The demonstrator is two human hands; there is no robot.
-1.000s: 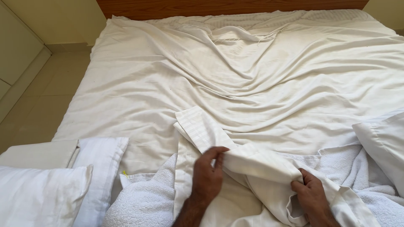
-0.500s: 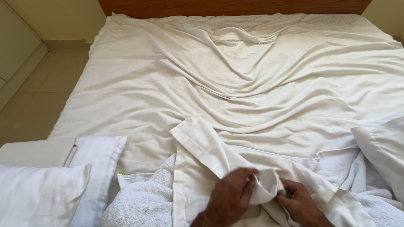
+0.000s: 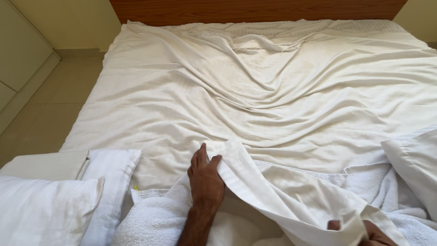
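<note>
Nearest me, the person's right hand (image 3: 364,230) is sitting half out of view at the bottom edge, its grip closing around the near end of a long folded strip of white cotton sheet (image 3: 282,191), though I cannot tell how tightly. The strip is running on a slant, up and leftward, to the left hand (image 3: 205,180), whose thumb and fingers are pinching its far corner against the bed. A fluffy white towel (image 3: 150,218) is lying under that wrist, with white pillows (image 3: 50,209) off to the left. Beyond, the rumpled white bedsheet (image 3: 273,91) is spreading toward the brown wooden headboard (image 3: 255,10).
</note>
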